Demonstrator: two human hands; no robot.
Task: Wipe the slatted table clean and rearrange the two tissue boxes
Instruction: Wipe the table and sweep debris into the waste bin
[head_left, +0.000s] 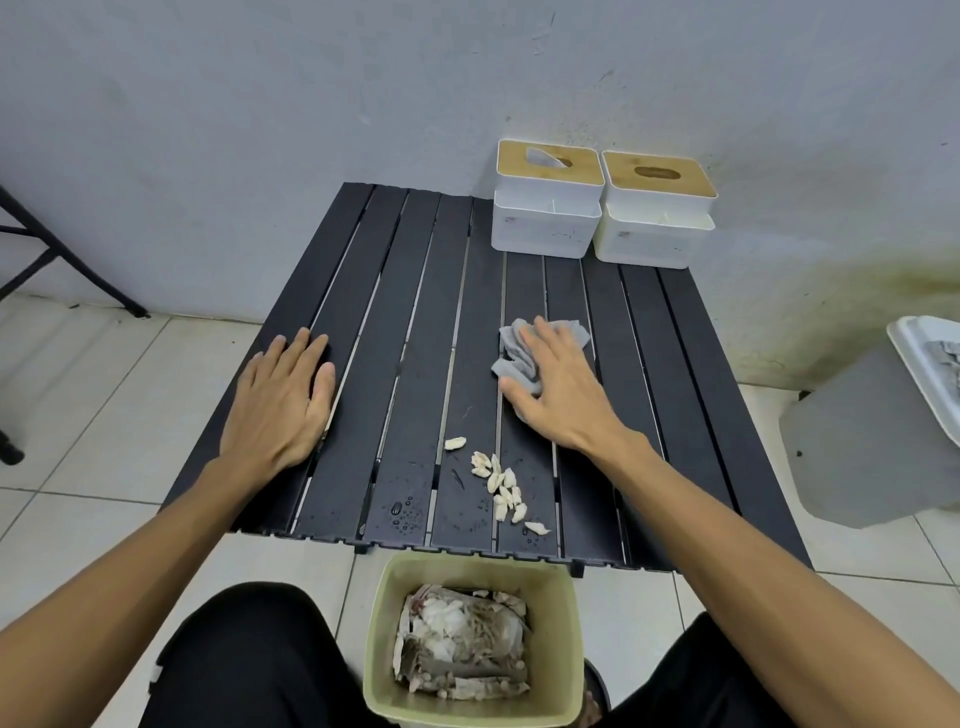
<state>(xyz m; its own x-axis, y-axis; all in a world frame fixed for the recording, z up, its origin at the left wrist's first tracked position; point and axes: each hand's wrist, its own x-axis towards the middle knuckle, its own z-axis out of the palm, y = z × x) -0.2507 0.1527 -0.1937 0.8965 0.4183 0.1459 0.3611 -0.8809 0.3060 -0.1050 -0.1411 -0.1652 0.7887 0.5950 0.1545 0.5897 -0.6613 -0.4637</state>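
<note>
A black slatted table (415, 322) stands against the wall. Two white tissue boxes with wooden lids sit side by side at its far right: the left box (545, 208) shows a tissue in its slot, the right box (655, 218) has an empty-looking slot. My right hand (558, 387) presses flat on a crumpled grey cloth (519, 358) near the table's middle. Pale scraps (501, 486) lie in a loose pile near the front edge, with water droplets (405, 512) beside them. My left hand (283, 400) rests flat on the table's left side, holding nothing.
A pale green bin (384, 649) with rubbish stands on the tiled floor just below the table's front edge, between my knees. A grey bin (852, 441) with a white lid stands at the right. Black folding legs (62, 254) are at the far left.
</note>
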